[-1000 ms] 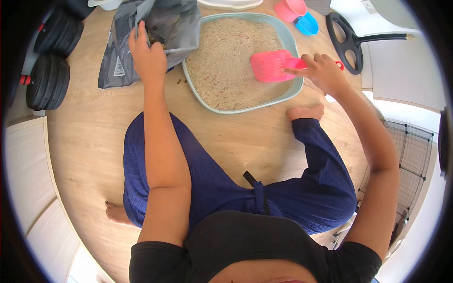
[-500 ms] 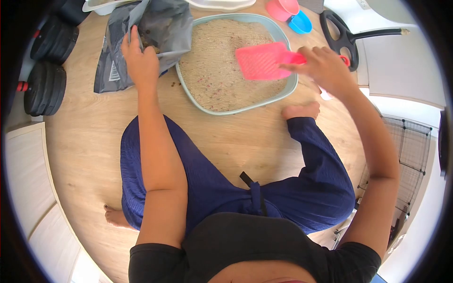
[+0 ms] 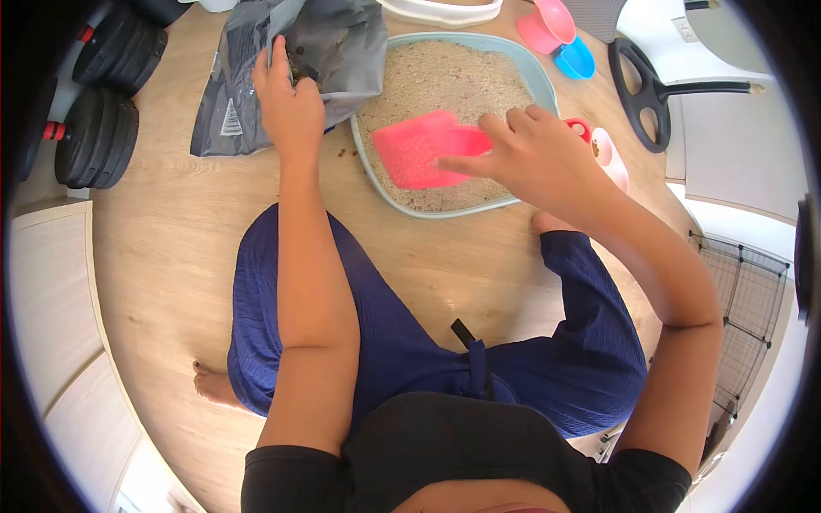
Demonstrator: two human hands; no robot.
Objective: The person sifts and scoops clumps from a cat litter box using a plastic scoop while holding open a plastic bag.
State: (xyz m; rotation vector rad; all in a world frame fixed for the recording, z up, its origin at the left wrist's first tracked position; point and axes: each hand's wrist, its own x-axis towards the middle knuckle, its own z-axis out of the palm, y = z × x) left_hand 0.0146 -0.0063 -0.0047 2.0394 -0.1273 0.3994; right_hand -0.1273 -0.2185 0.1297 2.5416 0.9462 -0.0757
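My left hand [image 3: 291, 101] grips the rim of a grey plastic bag [image 3: 352, 73], whose mouth gapes open. Some brown bits show inside it. In my right hand [image 3: 543, 158] is the handle of a pink slotted litter scoop [image 3: 415, 152]. The scoop's blade is over the near left part of a pale blue-green litter box [image 3: 363, 175]. Sandy litter [image 3: 449, 73] with small pink and dark specks fills the box. Whether the blade touches the litter, I cannot tell.
A pink cup [image 3: 547, 26] and a blue cup [image 3: 575, 60] stand beyond the box's right side. Further right is a black base with a pole [image 3: 647, 94]. Black dumbbells [image 3: 98, 141] lie at left. A white rim [image 3: 445, 12] shows at the back; a wire grid [image 3: 744, 299] stands at right.
The scoop has moved left and nearer to me across the box with my right hand. A pink and white dish by the box has come into view. My left hand still holds the bag.
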